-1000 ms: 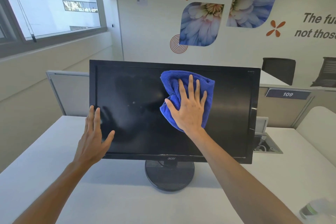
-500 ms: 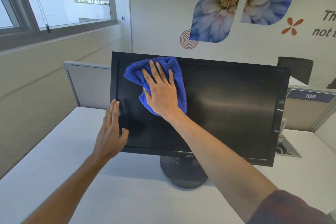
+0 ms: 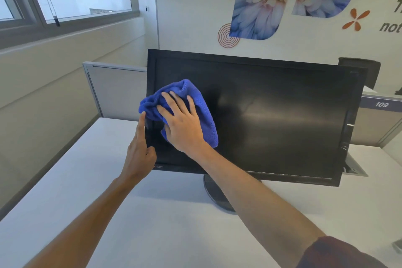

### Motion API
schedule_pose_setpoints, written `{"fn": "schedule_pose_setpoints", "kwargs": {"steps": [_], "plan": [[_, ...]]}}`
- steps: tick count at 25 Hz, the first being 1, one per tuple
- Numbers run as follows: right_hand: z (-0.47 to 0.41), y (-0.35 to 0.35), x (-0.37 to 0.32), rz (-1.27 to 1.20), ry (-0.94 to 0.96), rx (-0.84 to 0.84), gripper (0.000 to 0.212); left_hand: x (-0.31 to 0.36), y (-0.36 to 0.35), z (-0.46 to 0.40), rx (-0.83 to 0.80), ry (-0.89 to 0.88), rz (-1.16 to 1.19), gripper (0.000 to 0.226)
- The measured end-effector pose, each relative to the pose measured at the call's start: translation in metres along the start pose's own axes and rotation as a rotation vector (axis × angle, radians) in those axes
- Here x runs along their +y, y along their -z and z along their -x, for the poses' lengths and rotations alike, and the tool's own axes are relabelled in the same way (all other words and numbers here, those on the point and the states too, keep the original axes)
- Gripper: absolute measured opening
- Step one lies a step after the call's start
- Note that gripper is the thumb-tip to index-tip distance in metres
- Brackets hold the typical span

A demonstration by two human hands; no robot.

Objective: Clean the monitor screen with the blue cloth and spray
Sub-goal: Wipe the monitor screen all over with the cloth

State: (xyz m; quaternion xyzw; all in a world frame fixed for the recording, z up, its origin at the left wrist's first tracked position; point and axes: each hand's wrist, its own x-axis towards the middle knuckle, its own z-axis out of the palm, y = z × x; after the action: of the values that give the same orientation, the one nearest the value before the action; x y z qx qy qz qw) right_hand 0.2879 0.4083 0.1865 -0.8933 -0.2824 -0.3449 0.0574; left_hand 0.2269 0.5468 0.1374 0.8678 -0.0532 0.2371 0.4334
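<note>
A black monitor (image 3: 272, 115) stands on a round base on the white desk (image 3: 87, 191). Against the left part of its screen lies the bunched blue cloth (image 3: 202, 113), and my right hand (image 3: 182, 124) presses it flat there with spread, straight fingers. My left hand (image 3: 140, 150) rests on the monitor's left edge, fingers straight along the bezel and thumb on the front. At the frame's lower right edge a small grey piece (image 3: 398, 246) shows; I cannot tell whether it is the spray bottle.
A grey partition (image 3: 113, 87) stands behind the desk at the left, and a window runs along the left wall. A cable box (image 3: 354, 167) sits in the desk behind the monitor's right edge. A dark chair (image 3: 367, 72) is behind the monitor.
My right hand has carried the cloth from the screen's upper middle to the left, then down toward the left edge. My left hand has stayed on the monitor's left edge. The camera turned left.
</note>
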Motion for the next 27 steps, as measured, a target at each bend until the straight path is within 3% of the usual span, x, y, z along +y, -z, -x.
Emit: {"fn": "schedule_pose_setpoints", "kwargs": {"steps": [6, 14, 18, 27], "plan": [[0.065, -0.022, -0.032, -0.004, 0.001, -0.145, 0.053, -0.018, 0.01, 0.016, -0.064, 0.069, 0.107, 0.087], [0.093, -0.03, -0.063, 0.017, -0.075, -0.206, 0.029, -0.002, 0.013, 0.023, -0.094, 0.047, 0.058, 0.068], [0.104, -0.035, -0.075, 0.031, -0.094, -0.218, 0.024, -0.017, 0.015, 0.021, -0.119, -0.057, -0.097, 0.078], [0.1, -0.027, -0.077, 0.079, -0.164, -0.247, 0.019, -0.019, 0.004, 0.021, -0.197, -0.022, -0.261, 0.087]]}}
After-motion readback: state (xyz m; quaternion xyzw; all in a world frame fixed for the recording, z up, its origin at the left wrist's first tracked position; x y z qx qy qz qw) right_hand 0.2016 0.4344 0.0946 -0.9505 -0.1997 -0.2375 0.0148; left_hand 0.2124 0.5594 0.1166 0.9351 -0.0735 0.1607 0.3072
